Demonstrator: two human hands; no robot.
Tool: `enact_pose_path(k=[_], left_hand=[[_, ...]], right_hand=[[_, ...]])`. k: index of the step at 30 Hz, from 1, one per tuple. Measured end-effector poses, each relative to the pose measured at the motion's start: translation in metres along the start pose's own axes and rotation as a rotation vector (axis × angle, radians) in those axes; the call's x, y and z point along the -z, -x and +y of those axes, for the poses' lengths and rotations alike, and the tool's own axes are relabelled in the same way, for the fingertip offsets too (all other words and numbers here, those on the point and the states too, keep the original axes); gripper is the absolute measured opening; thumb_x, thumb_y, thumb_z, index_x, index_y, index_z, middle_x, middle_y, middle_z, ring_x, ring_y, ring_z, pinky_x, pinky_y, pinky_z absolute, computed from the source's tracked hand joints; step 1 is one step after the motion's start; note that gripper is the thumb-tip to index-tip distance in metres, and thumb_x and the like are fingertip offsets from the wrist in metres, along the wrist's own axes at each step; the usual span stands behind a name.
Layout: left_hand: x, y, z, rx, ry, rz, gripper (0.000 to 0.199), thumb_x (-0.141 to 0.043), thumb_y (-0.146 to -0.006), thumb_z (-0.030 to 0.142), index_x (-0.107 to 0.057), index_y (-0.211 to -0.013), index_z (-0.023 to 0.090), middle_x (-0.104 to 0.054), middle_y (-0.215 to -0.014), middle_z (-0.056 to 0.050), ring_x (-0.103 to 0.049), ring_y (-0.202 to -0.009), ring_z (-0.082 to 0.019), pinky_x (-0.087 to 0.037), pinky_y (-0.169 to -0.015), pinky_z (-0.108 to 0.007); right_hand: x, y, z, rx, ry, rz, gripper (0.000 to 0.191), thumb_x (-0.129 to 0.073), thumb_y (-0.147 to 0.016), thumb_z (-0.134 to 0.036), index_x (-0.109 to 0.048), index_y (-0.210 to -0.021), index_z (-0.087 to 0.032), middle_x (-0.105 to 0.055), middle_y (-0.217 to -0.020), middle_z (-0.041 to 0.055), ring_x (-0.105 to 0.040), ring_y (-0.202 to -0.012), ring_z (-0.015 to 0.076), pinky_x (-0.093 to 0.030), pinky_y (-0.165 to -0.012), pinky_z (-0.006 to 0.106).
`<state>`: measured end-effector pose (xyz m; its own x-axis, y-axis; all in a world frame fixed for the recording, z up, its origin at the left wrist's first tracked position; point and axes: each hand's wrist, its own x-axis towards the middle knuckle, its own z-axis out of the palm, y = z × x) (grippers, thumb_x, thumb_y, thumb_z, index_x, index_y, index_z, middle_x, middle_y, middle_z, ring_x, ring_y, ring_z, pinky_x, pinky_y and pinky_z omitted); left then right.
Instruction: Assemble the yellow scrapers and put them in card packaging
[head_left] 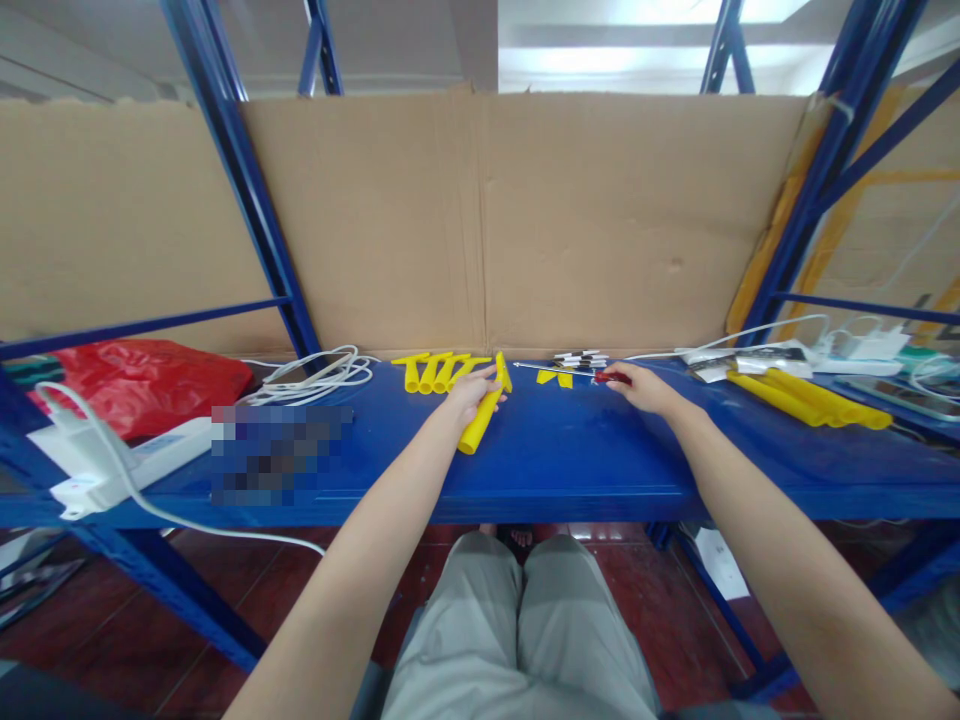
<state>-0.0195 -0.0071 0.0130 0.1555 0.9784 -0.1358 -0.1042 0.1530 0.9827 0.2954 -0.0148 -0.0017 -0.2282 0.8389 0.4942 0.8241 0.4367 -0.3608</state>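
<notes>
My left hand [475, 394] is closed around a yellow tube [481, 424] with a flat yellow piece at its far end. My right hand [636, 388] grips a screwdriver [613, 377] by its red handle, and the long metal shaft points left toward the yellow piece, its tip a little to the right of it. Left of my left hand, several yellow tubes with crosspieces [427, 374] stand in a row. Small yellow pieces [554, 378] lie beneath the shaft, and several black-and-white items [581, 358] lie just behind it.
Coiled white cable [349, 372], a red plastic bag [154, 385] and a white power strip [169, 452] occupy the left of the blue shelf [570, 455]. At the right are long yellow tubes [814, 400] and a white adapter [874, 343]. Cardboard [585, 220] stands behind.
</notes>
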Motion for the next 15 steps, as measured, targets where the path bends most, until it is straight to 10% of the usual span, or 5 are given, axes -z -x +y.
enact_pose_path(k=[15], left_hand=[[-0.0028, 0.005, 0.0019, 0.019, 0.001, -0.046, 0.064, -0.049, -0.088, 0.0, -0.04, -0.147, 0.024, -0.071, -0.097, -0.009, -0.062, -0.055, -0.01, -0.045, -0.046, -0.018]], right_hand=[[-0.0039, -0.0011, 0.0, -0.003, -0.015, 0.01, 0.022, -0.054, -0.082, -0.018, -0.069, -0.098, -0.018, -0.072, -0.105, 0.0111, -0.066, -0.095, 0.025, -0.051, -0.091, 0.041]])
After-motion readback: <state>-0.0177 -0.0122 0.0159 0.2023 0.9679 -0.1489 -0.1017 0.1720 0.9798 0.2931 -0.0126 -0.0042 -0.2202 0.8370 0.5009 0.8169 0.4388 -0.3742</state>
